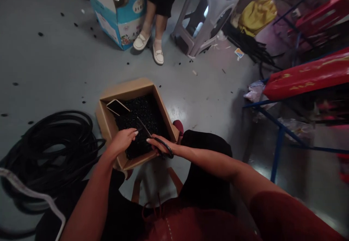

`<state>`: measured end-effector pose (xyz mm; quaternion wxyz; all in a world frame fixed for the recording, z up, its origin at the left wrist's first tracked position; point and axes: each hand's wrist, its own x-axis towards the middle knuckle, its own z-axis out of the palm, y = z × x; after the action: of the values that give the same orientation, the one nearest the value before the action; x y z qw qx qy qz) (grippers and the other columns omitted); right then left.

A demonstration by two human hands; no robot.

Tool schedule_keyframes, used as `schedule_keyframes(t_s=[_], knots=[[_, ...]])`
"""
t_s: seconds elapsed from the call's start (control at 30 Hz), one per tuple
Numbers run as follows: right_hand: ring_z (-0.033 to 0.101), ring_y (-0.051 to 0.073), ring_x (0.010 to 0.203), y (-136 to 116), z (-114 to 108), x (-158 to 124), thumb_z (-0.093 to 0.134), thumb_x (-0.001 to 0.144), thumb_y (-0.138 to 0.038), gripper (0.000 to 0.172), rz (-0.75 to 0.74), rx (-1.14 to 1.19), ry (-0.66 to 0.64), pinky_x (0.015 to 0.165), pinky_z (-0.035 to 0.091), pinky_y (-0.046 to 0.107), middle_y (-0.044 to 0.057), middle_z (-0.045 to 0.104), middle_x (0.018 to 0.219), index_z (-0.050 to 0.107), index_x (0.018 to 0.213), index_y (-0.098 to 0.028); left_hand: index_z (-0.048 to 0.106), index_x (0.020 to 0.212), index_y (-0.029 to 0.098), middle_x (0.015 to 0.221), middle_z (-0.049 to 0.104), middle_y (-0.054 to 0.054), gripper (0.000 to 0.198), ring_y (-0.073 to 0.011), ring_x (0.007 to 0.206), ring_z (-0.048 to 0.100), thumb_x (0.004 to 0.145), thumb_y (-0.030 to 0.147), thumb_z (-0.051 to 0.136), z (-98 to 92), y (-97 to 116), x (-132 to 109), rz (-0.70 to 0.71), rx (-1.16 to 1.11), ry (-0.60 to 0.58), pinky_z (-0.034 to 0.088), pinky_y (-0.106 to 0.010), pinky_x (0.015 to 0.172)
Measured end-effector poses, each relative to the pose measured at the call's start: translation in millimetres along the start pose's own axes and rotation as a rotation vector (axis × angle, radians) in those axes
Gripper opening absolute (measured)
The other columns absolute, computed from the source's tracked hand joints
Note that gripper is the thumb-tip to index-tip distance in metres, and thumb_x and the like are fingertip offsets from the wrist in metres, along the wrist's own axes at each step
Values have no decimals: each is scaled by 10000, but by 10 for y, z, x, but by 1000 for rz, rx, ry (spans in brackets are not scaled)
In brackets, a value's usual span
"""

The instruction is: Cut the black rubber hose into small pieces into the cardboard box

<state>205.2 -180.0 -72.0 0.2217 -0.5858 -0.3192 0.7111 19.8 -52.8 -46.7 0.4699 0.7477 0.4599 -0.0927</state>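
My right hand (159,144) is closed around the black handles of a pair of scissors (167,149), whose blades point up and left over an open cardboard box (107,127). Many small black pieces (148,111) fill the box. My left hand (124,139) is at the box's left side, fingers pinched together near the blades on something small and dark that I cannot make out. A phone (117,107) with a dark screen leans inside the box's upper left corner.
Coiled black tubing (51,150) lies at the left. Ahead are a blue and white carton (109,19), a person's feet in white shoes (158,54) and a grey stool (191,39). A blue metal frame (278,153) stands at the right, holding red packages (308,75).
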Motion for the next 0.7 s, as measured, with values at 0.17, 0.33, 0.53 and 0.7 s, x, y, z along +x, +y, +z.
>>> schedule_keyframes(t_s=[0.17,0.33,0.53,0.7], knots=[[489,77,394,-40,47,-90,533,1039,-382,277,77,-8,10,377,404,188,-81,499,561,450,832,-217,668,801,200,856,749,-94,323,-230,836,687,958,313,409,95,-92,75,-39,182,-104,457,-298,772],[465,76,360,-13,66,-92,522,1052,-344,248,173,15,19,356,378,180,-90,495,528,485,847,-208,745,951,191,1064,804,-121,325,-244,951,721,986,262,430,193,-136,114,-60,304,-120,456,-304,803],[478,74,384,74,69,-6,529,1054,-414,266,285,128,-4,375,426,169,-91,499,550,512,895,-202,758,1073,160,1161,794,-163,387,-280,1035,736,1012,256,389,201,-50,91,-82,375,-213,467,-329,829],[488,83,380,-33,21,45,487,1072,-424,258,261,197,59,378,434,178,-80,524,563,503,938,-204,707,1261,135,1253,767,-169,443,-282,1131,716,1020,243,351,145,18,55,-65,311,-161,478,-327,899]])
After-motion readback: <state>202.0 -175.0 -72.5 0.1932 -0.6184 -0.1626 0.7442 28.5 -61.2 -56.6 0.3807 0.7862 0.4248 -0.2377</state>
